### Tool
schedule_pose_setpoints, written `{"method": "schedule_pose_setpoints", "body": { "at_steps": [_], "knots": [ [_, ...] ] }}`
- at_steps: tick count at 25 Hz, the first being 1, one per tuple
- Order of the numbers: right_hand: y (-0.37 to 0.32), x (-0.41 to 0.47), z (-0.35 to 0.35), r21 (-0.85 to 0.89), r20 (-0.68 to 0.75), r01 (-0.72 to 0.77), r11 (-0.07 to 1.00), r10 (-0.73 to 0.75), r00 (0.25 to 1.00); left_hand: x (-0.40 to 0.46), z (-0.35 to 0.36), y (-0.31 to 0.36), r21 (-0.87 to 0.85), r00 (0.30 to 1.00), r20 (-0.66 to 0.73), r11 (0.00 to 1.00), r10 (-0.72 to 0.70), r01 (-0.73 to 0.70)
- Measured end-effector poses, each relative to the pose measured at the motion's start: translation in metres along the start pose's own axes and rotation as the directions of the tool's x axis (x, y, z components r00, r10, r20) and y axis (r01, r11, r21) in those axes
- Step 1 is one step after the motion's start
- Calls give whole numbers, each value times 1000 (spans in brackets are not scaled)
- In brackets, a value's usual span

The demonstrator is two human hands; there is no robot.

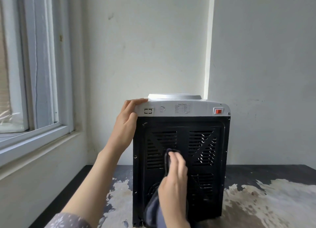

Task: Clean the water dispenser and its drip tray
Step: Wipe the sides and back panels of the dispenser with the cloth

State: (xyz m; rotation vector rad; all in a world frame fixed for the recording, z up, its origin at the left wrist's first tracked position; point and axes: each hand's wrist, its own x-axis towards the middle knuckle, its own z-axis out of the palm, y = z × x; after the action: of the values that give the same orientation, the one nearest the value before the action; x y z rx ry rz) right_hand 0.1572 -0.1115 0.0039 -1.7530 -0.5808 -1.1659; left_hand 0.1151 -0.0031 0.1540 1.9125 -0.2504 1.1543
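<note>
— Where is the dispenser (181,142)?
— Upright on the counter (266,198), vented back facing the camera. Left hand (127,123) grips its top corner; right hand (174,181), fingers (176,161) together, presses a cloth (153,209) against the grille.

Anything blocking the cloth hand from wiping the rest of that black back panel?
Nothing visible does. The right hand already presses the dark cloth flat on the vented back panel. The left hand grips the dispenser's top left corner, clear of the panel. The red switch sits above it.
</note>
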Motion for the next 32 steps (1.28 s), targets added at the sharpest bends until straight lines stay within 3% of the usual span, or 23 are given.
{"method": "schedule_pose_setpoints", "body": {
  "at_steps": [7, 10, 12, 14, 17, 19, 22, 23, 25, 26, 30, 32],
  "knots": [
    [6, 15, -12, -20, 52, 22, 1000, -21, 998, 0, -1, -2, 3, 1000, 7, 1000, -6, 6],
    [10, 22, -15, 203, 111, -81, 976, 59, 992, 0, -1, -2, -8, 1000, 10, 1000, -8, 9],
    [16, 24, -21, 383, 171, -181, 906, 124, 978, 0, -1, -2, -17, 1000, 4, 1000, -10, 10],
    [25, 22, -26, 403, 51, -176, 898, 170, 984, 0, 0, -2, -20, 1000, 2, 1000, -12, 12],
    [19, 10, -11, 211, -65, -53, 976, 68, 996, -1, 1, -2, -31, 1000, 8, 999, -9, 9],
    [3, -5, 5, 98, -4, 78, 992, -78, 997, -1, 1, -2, -27, 1000, -1, 1000, -5, 5],
    [3, -24, 18, -79, 197, 373, 924, -352, 915, 0, 0, -2, -15, 1000, -14, 1000, -1, 1],
    [11, -25, 21, -129, 200, 330, 935, -301, 932, 0, 1, -2, -13, 1000, -12, 1000, 0, 0],
    [15, -24, 24, -153, 105, 12, 988, 4, 995, -1, 1, 0, -10, 1000, -4, 1000, 0, 0],
    [12, -24, 26, -174, 101, -38, 984, 56, 993, -2, 1, 0, -10, 1000, -2, 1000, -4, 4],
    [19, -29, 20, -331, 210, 360, 872, -304, 929, -2, 1, 3, -9, 1000, -9, 1000, -16, 16],
    [22, -28, 14, -428, 150, 237, 872, -191, 970, -3, 1, 5, 2, 1000, -4, 1000, -20, 20]
  ]
}}
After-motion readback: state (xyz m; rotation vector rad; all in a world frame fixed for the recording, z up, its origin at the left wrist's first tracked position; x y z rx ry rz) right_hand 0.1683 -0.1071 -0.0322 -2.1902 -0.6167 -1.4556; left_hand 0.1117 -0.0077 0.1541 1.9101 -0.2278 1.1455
